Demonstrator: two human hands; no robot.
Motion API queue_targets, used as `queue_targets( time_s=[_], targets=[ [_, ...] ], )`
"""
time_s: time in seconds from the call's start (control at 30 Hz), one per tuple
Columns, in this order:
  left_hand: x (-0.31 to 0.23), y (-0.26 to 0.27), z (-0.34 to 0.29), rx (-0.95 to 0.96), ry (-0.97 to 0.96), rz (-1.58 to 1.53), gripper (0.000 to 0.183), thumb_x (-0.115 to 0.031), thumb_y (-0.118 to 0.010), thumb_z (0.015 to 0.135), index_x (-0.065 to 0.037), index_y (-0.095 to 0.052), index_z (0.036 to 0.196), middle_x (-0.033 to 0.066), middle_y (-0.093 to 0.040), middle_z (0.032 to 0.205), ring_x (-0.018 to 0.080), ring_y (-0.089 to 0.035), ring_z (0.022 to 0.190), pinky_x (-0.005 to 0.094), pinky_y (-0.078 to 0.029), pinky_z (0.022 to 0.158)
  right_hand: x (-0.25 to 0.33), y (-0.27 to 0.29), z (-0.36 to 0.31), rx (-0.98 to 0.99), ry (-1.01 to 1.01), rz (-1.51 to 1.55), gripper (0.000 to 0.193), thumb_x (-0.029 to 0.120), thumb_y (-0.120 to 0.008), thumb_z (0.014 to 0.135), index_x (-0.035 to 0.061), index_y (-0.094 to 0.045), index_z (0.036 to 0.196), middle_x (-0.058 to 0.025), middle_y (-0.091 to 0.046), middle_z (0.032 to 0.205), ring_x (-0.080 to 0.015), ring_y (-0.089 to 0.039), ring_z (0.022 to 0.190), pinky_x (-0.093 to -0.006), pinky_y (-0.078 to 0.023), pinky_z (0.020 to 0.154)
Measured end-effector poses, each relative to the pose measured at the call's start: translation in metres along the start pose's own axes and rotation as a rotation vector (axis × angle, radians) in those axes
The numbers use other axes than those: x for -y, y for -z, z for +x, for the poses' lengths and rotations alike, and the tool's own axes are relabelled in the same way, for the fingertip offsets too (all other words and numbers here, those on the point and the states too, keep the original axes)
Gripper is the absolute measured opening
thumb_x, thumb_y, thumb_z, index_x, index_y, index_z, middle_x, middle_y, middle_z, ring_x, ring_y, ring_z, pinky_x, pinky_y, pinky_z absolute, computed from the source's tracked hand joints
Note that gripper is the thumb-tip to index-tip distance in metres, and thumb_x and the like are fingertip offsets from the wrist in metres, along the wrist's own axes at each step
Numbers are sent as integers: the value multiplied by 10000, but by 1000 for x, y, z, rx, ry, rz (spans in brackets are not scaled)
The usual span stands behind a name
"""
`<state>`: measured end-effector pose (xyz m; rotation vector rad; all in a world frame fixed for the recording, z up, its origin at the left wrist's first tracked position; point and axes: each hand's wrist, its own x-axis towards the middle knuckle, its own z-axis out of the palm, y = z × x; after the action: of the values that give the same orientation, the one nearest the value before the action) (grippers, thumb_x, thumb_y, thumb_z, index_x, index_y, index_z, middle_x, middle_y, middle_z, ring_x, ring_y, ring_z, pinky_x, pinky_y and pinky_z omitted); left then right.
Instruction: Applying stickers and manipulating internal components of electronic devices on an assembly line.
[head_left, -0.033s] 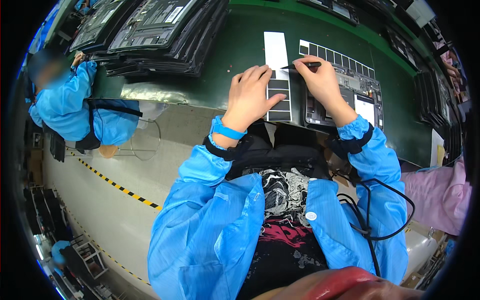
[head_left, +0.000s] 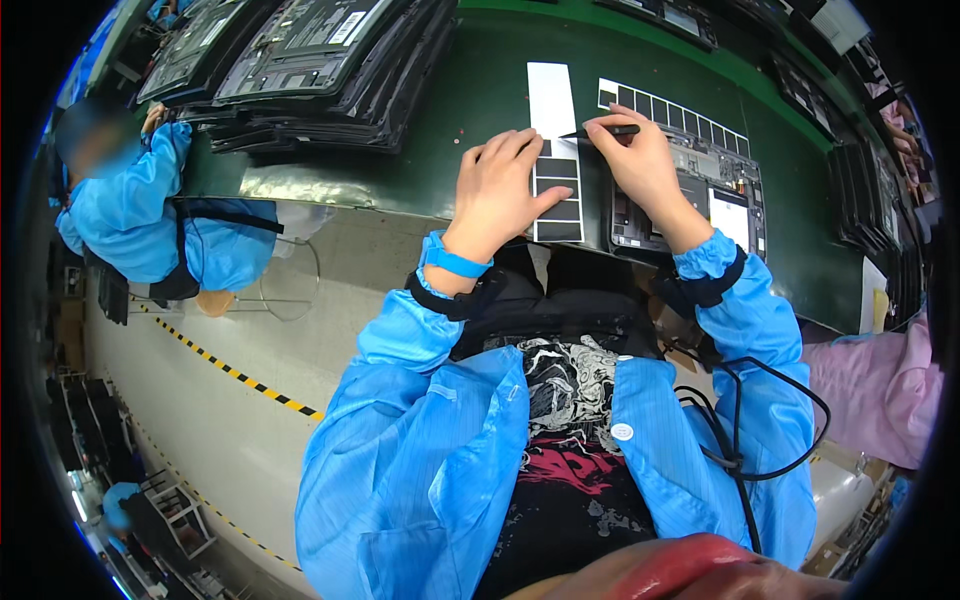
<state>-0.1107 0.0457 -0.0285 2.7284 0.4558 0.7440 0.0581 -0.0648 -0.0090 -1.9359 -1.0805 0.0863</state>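
Head camera, looking down over a person in a blue smock at a green workbench (head_left: 440, 120).

At about twelve o'clock, just above centre, a long white backing strip (head_left: 552, 100) lies upright on the bench, its lower half carrying a column of black rectangular stickers (head_left: 558, 200). The left hand (head_left: 500, 185) rests flat with fingers spread on the strip's left edge, pressing it down, gripping nothing. A blue band circles that wrist.

Just right of the strip, the right hand (head_left: 640, 165) pinches black tweezers (head_left: 600, 131), tips pointing left and meeting the strip near its top black sticker.

At one o'clock lies an opened laptop base (head_left: 725, 205) with dark parts and a white label, under the right hand. Along its upper edge runs a second white strip of black squares (head_left: 670, 108).

At eleven o'clock, stacked dark laptop shells (head_left: 320, 60) fill the bench. At nine o'clock another person in blue (head_left: 130, 210) sits.
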Motion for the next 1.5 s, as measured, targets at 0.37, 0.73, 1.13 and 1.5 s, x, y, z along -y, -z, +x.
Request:
queue_targets(
  time_s=[0.37, 0.73, 1.13, 1.5],
  targets=[
    [3, -3, -3, -34, -17, 22, 596, -428, -715, 719, -58, -590, 1170, 73, -564, 1241, 237, -484, 1200, 407, -356, 971, -8, -12, 2, 15, -17, 201, 287, 272, -643, 812, 18, -709, 929, -254, -583, 1184, -313, -576, 1130, -346, -476, 852],
    [3, -4, -5, -43, -36, 25, 573, -433, -702, 739, -59, -599, 1161, 78, -561, 1252, 253, -488, 1196, 398, -359, 973, 11, -8, -6, 24, -9, 80, 326, 289, -652, 794, 21, -700, 974, -231, -654, 1031, -260, -678, 809, -326, -507, 740],
    [-5, 2, 2, -4, -82, 119, 546, -419, -667, 784, -44, -583, 1172, 118, -557, 1243, 283, -490, 1186, 420, -381, 959, -3, 32, -5, -57, -185, 681, 227, 150, -660, 858, 6, -676, 1032, -72, -679, 974, -120, -633, 885, -242, -476, 796],
    [-56, 3, 66, 410, -523, -443, 426, -231, -631, 843, -15, -546, 1201, 150, -532, 1268, 323, -499, 1176, 382, -415, 992, -65, 109, -15, -13, -357, 720, 302, 177, -624, 893, -61, -623, 1078, -126, -664, 966, -172, -664, 800, -252, -534, 713]
  ],
)
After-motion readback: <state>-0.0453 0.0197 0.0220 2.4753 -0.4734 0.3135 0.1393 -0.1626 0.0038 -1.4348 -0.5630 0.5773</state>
